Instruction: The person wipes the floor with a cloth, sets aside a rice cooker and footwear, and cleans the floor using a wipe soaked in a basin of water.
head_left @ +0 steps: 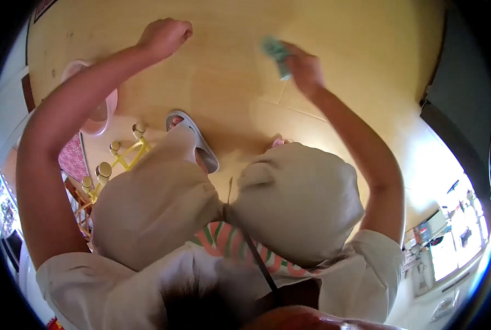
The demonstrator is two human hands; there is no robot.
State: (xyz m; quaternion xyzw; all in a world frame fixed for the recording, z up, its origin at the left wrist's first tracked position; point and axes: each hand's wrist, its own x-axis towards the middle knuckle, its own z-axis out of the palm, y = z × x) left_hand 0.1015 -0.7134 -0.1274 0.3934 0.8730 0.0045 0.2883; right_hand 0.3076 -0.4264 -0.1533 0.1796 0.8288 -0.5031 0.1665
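Observation:
At the upper left, my left hand is curled into a fist above the floor, and nothing shows sticking out of it. My right hand, blurred by motion, grips a crumpled green cloth between thumb and fingers. The cloth is smeared too, and I cannot tell whether it touches the pale wood-coloured floor. The two hands are apart, with bare floor between them.
A pink basin stands beyond my left forearm. Yellow legs with round pale feet, of a stool or chair, lie beside my left knee. A grey slipper is on my left foot. A dark piece of furniture lines the right.

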